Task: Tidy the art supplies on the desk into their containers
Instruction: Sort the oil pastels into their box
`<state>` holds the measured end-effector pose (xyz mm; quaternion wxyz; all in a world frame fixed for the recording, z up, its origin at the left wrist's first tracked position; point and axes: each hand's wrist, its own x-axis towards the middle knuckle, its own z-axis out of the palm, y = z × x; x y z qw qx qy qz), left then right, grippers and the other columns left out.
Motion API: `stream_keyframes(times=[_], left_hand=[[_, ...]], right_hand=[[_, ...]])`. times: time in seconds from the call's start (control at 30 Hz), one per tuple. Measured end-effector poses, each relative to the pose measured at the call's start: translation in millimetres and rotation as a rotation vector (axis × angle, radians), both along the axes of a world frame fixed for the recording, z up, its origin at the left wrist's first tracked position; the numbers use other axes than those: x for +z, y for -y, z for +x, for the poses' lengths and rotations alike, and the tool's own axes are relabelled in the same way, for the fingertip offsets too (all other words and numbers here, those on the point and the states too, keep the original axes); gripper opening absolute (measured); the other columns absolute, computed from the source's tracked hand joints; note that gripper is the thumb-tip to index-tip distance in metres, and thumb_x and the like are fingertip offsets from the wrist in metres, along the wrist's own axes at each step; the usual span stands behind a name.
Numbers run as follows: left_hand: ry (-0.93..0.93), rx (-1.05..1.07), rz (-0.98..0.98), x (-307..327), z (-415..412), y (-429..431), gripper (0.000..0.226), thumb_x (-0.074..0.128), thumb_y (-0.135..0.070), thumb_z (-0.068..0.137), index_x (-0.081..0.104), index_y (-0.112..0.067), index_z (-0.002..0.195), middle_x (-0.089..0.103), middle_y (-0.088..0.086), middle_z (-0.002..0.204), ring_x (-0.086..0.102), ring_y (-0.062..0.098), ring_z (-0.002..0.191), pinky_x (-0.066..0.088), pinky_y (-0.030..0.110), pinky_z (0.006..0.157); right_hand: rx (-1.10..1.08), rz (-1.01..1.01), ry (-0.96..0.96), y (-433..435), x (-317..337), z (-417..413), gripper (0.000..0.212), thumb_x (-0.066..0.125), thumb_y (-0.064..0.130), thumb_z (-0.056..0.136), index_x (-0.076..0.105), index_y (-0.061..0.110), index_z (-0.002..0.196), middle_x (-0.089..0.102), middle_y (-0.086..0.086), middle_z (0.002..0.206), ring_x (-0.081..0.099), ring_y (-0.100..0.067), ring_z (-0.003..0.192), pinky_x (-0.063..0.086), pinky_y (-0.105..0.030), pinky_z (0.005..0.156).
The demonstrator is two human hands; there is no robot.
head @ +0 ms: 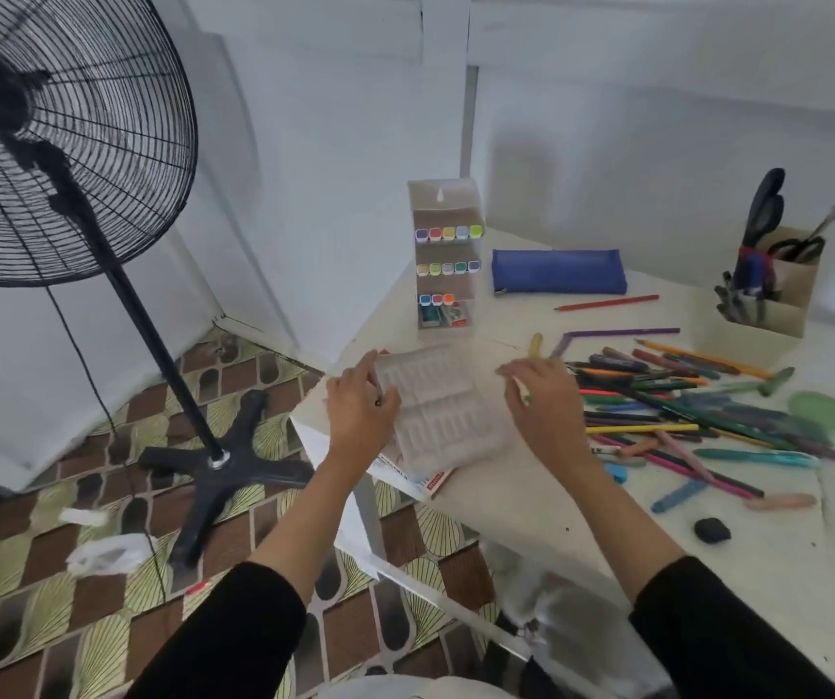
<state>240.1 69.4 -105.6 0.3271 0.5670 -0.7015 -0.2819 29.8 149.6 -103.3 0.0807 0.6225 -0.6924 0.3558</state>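
A clear ribbed plastic tray lies on a flat printed box at the desk's near left corner. My left hand grips the tray's left edge, fingers curled. My right hand is at the tray's right side and pinches a small green-tipped piece. A heap of loose coloured pencils and pens spreads to the right of that hand. A red pencil lies apart, further back.
A marker rack and a blue zip pouch stand at the back. A beige organiser holds scissors and pens. A green lid, crayons and a black eraser lie right. A black fan stands left.
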Motion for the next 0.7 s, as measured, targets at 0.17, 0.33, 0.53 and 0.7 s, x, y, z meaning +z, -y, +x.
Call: stream_keyframes(times=[0.17, 0.33, 0.53, 0.7], left_hand=[[0.207, 0.011, -0.026, -17, 2, -2, 0.055, 0.059, -0.029, 0.088, 0.042, -0.019, 0.140, 0.044, 0.007, 0.137, 0.027, 0.027, 0.130, 0.024, 0.044, 0.108], [0.387, -0.138, -0.111, -25, 10, 9, 0.057, 0.049, -0.037, 0.093, 0.033, -0.021, 0.145, 0.029, -0.002, 0.151, 0.008, 0.018, 0.145, -0.006, 0.045, 0.116], [0.437, -0.203, -0.128, -19, 10, 26, 0.054, 0.048, -0.041, 0.092, 0.035, -0.028, 0.142, 0.032, -0.012, 0.150, 0.019, 0.011, 0.143, -0.009, 0.047, 0.115], [0.358, -0.201, -0.138, -21, 12, 24, 0.055, 0.045, -0.044, 0.085, 0.043, -0.027, 0.138, 0.038, -0.010, 0.147, 0.035, 0.012, 0.135, 0.019, 0.041, 0.114]], right_hand=[[-0.212, 0.647, -0.125, 41, 12, -36, 0.042, 0.043, 0.003, 0.092, 0.056, 0.021, 0.127, 0.049, -0.013, 0.129, 0.036, -0.038, 0.124, 0.042, -0.046, 0.093], [-0.159, 0.803, -0.288, 57, 13, -35, 0.041, 0.044, -0.011, 0.086, 0.057, 0.007, 0.121, 0.042, -0.016, 0.127, 0.038, -0.041, 0.126, 0.043, -0.041, 0.096], [-0.052, 0.722, -0.291, 58, 17, -37, 0.034, 0.050, -0.016, 0.081, 0.059, -0.002, 0.110, 0.041, -0.015, 0.128, 0.054, -0.029, 0.104, 0.041, -0.033, 0.093], [0.048, 0.592, -0.230, 50, 13, -36, 0.029, 0.049, -0.016, 0.079, 0.058, 0.000, 0.101, 0.051, -0.014, 0.118, 0.056, -0.028, 0.092, 0.046, -0.031, 0.080]])
